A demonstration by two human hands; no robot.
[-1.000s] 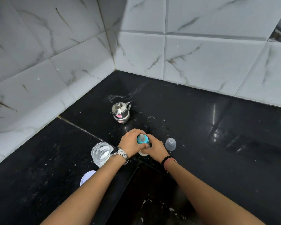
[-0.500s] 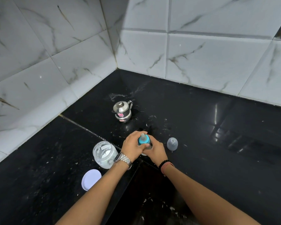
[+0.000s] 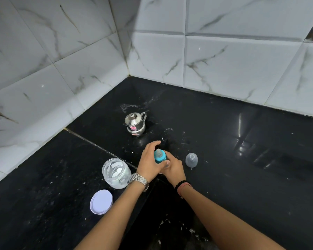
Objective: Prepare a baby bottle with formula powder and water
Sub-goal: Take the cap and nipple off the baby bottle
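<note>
A baby bottle stands on the black counter [image 3: 242, 177], and its blue collar with a clear teat [image 3: 160, 156] shows between my hands. My left hand [image 3: 150, 162] curls round the blue collar from the left. My right hand [image 3: 173, 168] grips the bottle's body below, which it hides. The clear dome cap [image 3: 191, 160] stands just right of my hands. An open glass jar of white powder [image 3: 116, 173] sits to the left, and its white lid [image 3: 101, 201] lies flat in front of it. A small steel kettle [image 3: 135, 123] stands behind.
White marble-patterned tiled walls [image 3: 224, 60] meet in a corner behind the counter. White powder specks are scattered over the black surface around the kettle and near the front edge. The counter stretches out to the right of the cap.
My hands have stayed on the bottle, with the left hand shifting slightly round the collar. The view has tipped so that the jar and lid show more fully.
</note>
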